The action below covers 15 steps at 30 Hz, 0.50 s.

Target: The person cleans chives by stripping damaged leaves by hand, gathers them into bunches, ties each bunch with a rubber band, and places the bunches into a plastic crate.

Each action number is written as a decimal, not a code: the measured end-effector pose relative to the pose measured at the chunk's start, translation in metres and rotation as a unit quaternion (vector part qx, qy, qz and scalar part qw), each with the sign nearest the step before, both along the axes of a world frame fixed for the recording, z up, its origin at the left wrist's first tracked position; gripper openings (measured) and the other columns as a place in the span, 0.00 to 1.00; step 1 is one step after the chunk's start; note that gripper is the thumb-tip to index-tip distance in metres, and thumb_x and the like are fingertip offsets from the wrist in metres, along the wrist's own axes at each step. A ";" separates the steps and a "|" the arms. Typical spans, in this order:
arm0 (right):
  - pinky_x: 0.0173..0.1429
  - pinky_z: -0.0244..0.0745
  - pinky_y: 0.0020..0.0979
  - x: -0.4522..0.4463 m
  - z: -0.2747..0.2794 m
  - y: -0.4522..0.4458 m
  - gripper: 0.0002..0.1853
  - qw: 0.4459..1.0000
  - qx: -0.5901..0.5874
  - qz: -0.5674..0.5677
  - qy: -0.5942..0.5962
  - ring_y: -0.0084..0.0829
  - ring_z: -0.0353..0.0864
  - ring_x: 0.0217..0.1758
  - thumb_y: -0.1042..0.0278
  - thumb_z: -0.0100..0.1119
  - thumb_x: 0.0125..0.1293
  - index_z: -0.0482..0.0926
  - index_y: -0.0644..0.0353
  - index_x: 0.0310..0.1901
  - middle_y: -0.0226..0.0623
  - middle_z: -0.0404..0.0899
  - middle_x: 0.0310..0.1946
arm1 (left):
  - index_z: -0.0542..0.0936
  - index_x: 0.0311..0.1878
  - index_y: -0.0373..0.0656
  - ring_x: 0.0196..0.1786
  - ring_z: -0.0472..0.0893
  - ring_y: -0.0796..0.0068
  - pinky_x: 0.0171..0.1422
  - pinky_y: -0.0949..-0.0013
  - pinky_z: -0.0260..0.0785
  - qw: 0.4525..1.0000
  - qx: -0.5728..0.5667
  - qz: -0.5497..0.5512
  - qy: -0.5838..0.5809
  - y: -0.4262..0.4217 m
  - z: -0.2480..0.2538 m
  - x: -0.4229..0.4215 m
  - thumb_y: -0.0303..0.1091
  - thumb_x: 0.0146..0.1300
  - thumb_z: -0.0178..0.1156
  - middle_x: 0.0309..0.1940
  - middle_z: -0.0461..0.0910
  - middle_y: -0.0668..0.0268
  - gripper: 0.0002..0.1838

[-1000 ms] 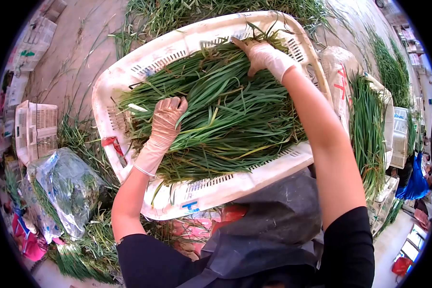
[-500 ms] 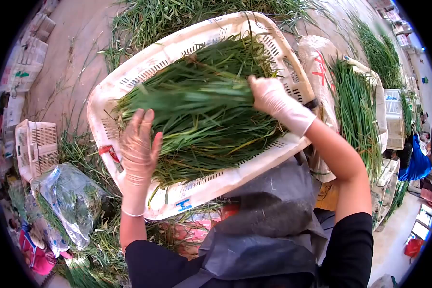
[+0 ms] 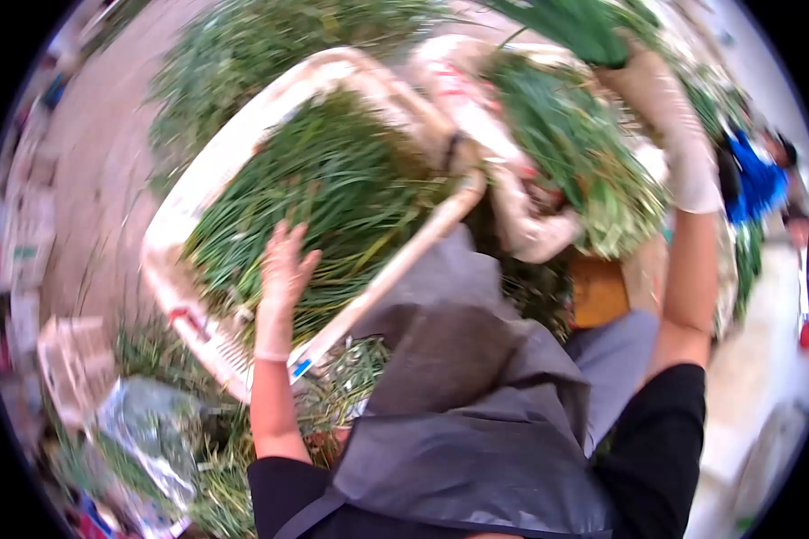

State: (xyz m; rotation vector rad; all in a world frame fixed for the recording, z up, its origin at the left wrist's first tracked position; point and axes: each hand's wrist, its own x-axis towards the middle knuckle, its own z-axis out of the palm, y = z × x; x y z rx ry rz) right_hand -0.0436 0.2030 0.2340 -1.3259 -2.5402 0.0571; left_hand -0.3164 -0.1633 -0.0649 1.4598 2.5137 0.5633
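My left hand (image 3: 284, 269), in a thin pale glove, has its fingers spread over the near left part of the heap of garlic chives (image 3: 333, 171). That heap lies in a white slotted plastic basket (image 3: 391, 262), tilted against my lap. At the upper right, my gloved right hand (image 3: 647, 90) is closed round the end of a bunch of garlic chives (image 3: 571, 29), whose leaves stretch out to the left. Beneath that bunch, a white woven sack (image 3: 454, 81) with red marks stands open, with more chives (image 3: 557, 135) in it.
Loose greens (image 3: 234, 72) are piled on the floor beyond the basket. On the left are a pale crate (image 3: 76, 364) and a clear plastic bag (image 3: 153, 422) with greens. My dark apron (image 3: 485, 431) covers my lap. A person in blue (image 3: 760, 184) is at the far right.
My right hand has swung from over the basket up and right, carrying the bunch above the sack. My left hand stays over the basket. The view has turned to the right.
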 end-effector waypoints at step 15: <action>0.49 0.73 0.37 0.165 -0.146 -0.004 0.29 0.955 -0.216 -0.141 -0.147 0.42 0.79 0.47 0.47 0.64 0.51 0.76 0.62 0.48 0.47 0.79 0.41 | 0.73 0.35 0.41 0.28 0.66 0.86 0.35 0.82 0.61 0.921 0.164 -0.016 -0.352 0.026 0.084 0.160 0.21 0.60 0.55 0.24 0.68 0.76 0.03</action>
